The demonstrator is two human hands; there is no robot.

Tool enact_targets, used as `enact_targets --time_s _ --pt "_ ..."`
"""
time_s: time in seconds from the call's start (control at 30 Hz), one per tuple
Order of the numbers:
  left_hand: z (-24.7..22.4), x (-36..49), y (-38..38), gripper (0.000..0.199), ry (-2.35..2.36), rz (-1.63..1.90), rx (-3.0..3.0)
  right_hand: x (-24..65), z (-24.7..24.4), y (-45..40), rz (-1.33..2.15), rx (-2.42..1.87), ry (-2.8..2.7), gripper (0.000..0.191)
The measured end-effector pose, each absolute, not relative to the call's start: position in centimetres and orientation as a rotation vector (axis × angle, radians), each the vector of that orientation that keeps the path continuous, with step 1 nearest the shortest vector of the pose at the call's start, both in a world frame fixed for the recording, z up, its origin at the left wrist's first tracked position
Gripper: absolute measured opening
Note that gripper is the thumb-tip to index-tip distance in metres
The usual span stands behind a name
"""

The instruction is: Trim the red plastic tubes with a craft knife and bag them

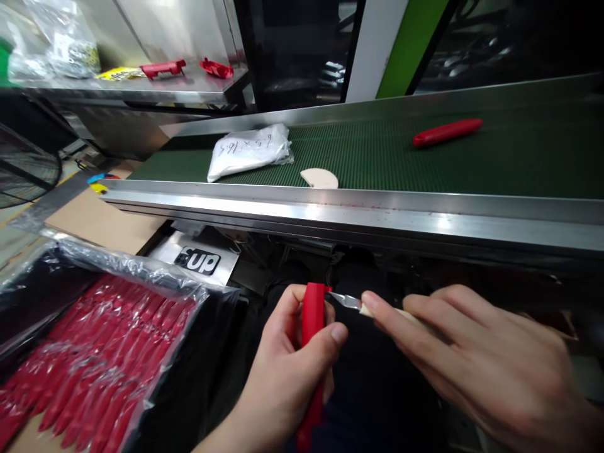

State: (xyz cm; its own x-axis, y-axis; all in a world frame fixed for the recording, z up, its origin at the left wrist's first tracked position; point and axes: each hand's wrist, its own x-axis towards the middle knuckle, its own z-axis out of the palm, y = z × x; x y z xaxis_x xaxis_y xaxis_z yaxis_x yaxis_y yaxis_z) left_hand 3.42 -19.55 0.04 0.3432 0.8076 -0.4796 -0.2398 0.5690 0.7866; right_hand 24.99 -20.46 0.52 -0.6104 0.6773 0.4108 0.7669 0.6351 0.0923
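Low in the centre of the frame, the left hand (287,358) wraps its fingers and thumb around a long red plastic handle (311,352), holding it roughly upright with its top end just below the conveyor's edge. From the lower right, the right hand (481,358) pinches a small trimming knife (352,302), the forefinger stretched along its pale grip, and the short metal blade points left and touches the top of the red handle.

Across the middle of the frame runs a conveyor with a green ribbed belt (425,163) and a bright steel side rail (330,211). On the belt lie a white plastic bag (248,151) with handwriting at centre left, a pale half-round piece (321,178) just beside the near rail, and another red handle (447,132) well apart at upper right.

At lower left, a box lined with clear plastic film (141,270) holds rows of red handles (89,358) packed side by side. Above it lies a flat sheet of brown cardboard (99,220). At upper left, a steel shelf (141,88) carries two red plastic parts (163,68), a yellow label and clear bags.
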Motion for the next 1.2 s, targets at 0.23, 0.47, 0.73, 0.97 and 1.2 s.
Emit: enact_targets --time_s 0.23,0.47,0.73,0.97,1.2 --pt "-0.1 3.4 -19.9 0.031 1.014 0.719 0.704 25.1 0.4 -20.7 -0.438 -1.111 -2.513 0.044" --pt "-0.1 3.3 -19.8 0.023 0.951 0.692 0.632 25.1 0.3 -20.5 -0.539 -1.054 -2.506 0.047" --pt "-0.7 3.3 -19.9 0.016 0.792 0.666 0.505 25.6 -0.5 -20.1 -0.465 -1.096 -2.456 0.051" --pt "-1.7 2.7 -19.6 0.016 0.488 0.661 0.333 25.2 -1.1 -20.4 -0.189 -1.118 -2.405 0.043" --pt "-2.0 2.6 -19.6 0.018 0.367 0.670 0.298 25.2 -1.9 -20.7 -0.145 -1.082 -2.465 0.056"
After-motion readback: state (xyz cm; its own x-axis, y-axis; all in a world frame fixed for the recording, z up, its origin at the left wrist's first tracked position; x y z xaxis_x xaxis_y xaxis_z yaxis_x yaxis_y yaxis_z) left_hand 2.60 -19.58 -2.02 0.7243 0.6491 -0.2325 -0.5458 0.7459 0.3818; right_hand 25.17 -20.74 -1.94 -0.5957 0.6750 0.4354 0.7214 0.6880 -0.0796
